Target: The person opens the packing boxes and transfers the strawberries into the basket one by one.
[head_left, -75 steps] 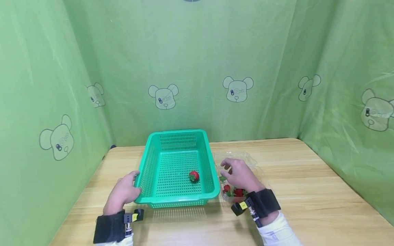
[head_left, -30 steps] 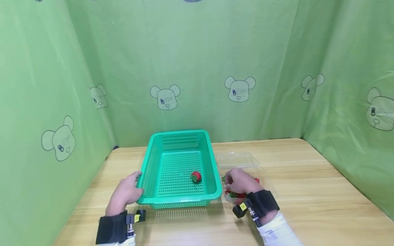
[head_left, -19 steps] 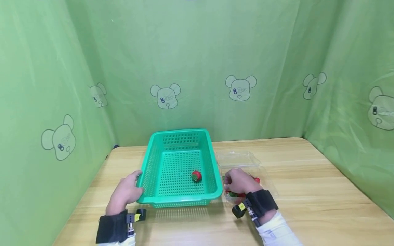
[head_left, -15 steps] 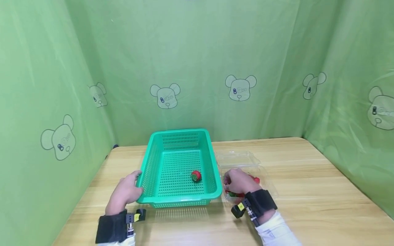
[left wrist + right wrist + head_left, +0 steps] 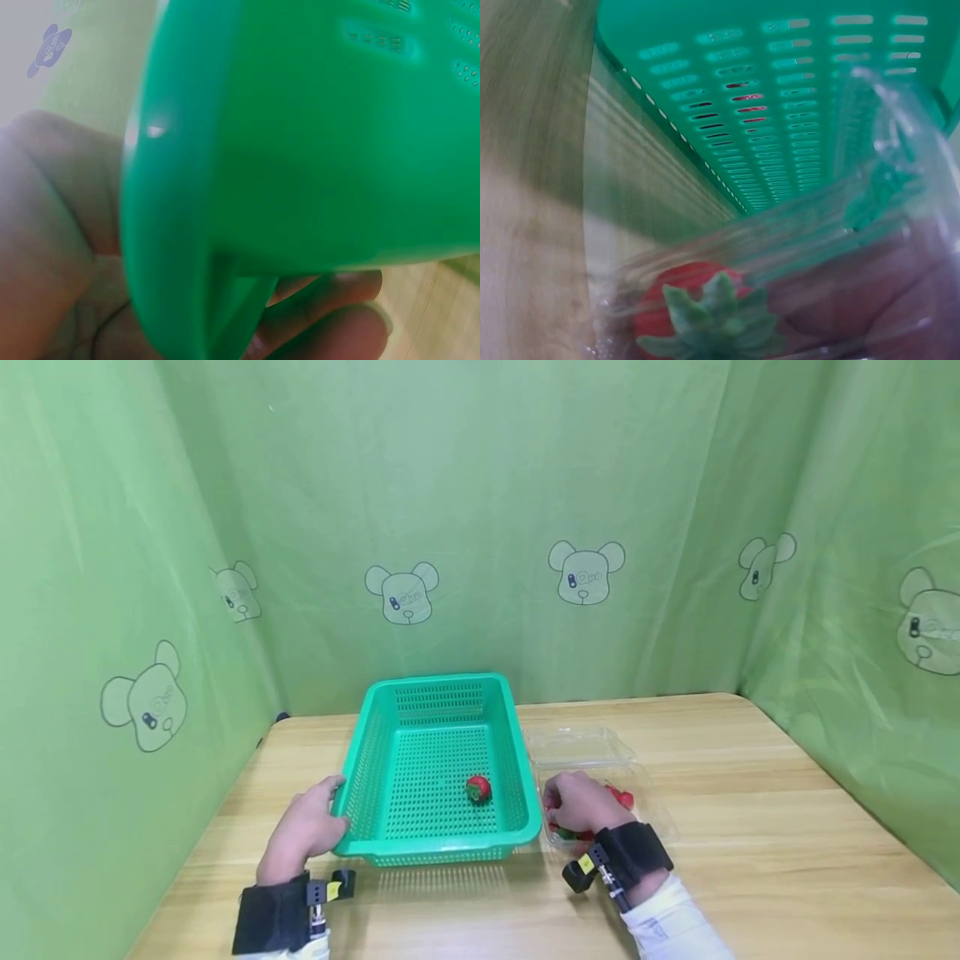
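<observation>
In the head view my left hand (image 5: 307, 822) grips the near left corner of a green plastic basket (image 5: 435, 845). The left wrist view shows its fingers (image 5: 330, 315) curled under the basket's rim (image 5: 169, 187). One strawberry (image 5: 477, 789) lies on the basket floor. My right hand (image 5: 585, 802) reaches down into a clear plastic box (image 5: 645, 777) of strawberries, fingers bent; I cannot tell whether they hold one. A strawberry (image 5: 621, 797) shows to the right of that hand. Through the box wall, the right wrist view shows a leafy-topped strawberry (image 5: 705, 315).
The box's hinged lid (image 5: 577, 745) lies folded back behind it. Basket and box stand side by side on a wooden table (image 5: 750, 827). Green curtains (image 5: 480, 510) close in the back and both sides.
My right hand has gone down from over the box into it, and a strawberry has come into view on its right. In the last second it hardly moves. My left hand keeps its grip.
</observation>
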Action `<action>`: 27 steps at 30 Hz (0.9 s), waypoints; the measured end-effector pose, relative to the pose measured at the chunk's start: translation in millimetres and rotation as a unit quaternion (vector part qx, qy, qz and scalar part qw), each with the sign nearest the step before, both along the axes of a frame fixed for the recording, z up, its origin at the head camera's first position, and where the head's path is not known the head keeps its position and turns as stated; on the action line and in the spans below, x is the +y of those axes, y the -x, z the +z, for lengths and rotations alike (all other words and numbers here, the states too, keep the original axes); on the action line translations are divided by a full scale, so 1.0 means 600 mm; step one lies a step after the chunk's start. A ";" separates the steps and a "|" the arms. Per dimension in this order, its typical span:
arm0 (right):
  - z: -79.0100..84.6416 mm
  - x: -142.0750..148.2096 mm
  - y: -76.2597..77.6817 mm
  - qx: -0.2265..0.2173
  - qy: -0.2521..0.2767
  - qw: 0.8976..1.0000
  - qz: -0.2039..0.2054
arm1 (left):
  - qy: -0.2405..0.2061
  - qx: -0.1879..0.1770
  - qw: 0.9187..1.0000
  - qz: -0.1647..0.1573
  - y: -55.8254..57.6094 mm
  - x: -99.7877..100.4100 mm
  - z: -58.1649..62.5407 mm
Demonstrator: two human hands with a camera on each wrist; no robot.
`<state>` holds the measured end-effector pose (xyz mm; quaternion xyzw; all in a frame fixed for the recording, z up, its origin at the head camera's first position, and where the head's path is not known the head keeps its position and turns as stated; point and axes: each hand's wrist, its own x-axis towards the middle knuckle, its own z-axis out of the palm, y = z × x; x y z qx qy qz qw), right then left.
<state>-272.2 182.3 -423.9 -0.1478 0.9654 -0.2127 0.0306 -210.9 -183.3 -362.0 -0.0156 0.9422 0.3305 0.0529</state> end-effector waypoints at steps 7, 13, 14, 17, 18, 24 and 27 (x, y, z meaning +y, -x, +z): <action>0.002 0.002 -0.004 -0.002 0.008 1.000 0.001 | -0.002 -0.001 1.000 0.004 0.000 -0.001 -0.004; 0.010 0.008 0.000 -0.009 0.027 1.000 -0.006 | 0.002 0.002 1.000 0.002 0.003 -0.001 -0.004; 0.012 0.009 0.000 -0.007 0.029 1.000 -0.007 | 0.001 0.002 1.000 0.002 0.003 -0.001 -0.004; 0.016 0.010 0.000 0.005 0.026 1.000 -0.010 | 0.000 0.002 1.000 0.002 0.006 -0.001 -0.006; 0.018 0.009 0.000 0.009 0.023 1.000 -0.010 | -0.001 0.001 1.000 0.002 0.006 -0.001 -0.006; 0.031 0.007 -0.004 0.016 0.018 1.000 -0.016 | -0.009 -0.003 1.000 0.007 0.005 -0.002 -0.005; 0.038 0.006 -0.005 0.021 0.014 1.000 -0.019 | -0.012 -0.003 1.000 0.004 0.005 -0.001 -0.004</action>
